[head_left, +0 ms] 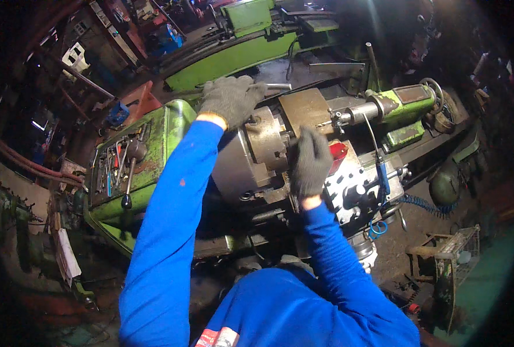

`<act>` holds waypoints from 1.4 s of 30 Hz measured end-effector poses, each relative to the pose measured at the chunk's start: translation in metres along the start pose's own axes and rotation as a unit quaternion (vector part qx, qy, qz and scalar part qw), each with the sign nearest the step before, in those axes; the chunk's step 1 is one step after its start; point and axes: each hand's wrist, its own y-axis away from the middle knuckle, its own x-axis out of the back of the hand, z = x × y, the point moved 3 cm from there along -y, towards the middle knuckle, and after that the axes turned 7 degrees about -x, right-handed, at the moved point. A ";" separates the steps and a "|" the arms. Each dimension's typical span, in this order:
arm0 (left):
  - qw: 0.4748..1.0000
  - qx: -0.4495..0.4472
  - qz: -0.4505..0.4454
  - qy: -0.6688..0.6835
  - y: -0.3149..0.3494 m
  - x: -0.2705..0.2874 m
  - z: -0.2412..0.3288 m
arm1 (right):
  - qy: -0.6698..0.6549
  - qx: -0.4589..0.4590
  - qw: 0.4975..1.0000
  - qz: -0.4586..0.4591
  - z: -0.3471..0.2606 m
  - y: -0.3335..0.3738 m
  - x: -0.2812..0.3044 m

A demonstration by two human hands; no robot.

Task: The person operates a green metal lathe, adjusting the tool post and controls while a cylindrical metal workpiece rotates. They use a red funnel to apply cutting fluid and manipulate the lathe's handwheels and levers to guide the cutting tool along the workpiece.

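Note:
A large steel lathe chuck (pixel 234 165) sits in the middle of a green lathe. Over its far upper side, my gloved left hand (pixel 231 99) is closed around the cross handle of a chuck key (pixel 278 87); the bar sticks out to the right of my fingers. My right hand (pixel 311 163), also gloved, is at the chuck's right face with its fingers bent. Whatever those fingers hold or press on is hidden. Just right of that hand, a drill bit (pixel 325 124) points toward the chuck from the tailstock (pixel 404 104).
A tool tray (pixel 118 165) with several hand tools lies on the green headstock to the left. Close to my right hand are a red piece (pixel 338 155) and the white-splashed carriage (pixel 349 194). A blue air gun (pixel 382 176) hangs by its hose. A wire rack (pixel 456 254) stands lower right.

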 end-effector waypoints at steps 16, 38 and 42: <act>0.983 0.041 0.169 -0.056 0.019 -0.029 -0.002 | 0.292 -0.138 0.946 0.035 0.202 0.032 0.039; 0.990 0.070 0.018 -0.123 0.019 -0.005 0.015 | 0.205 -0.157 0.965 0.037 0.215 -0.034 0.023; 0.985 0.134 -0.086 -0.073 -0.004 0.014 0.016 | 0.442 0.043 0.895 -0.049 0.253 -0.081 0.002</act>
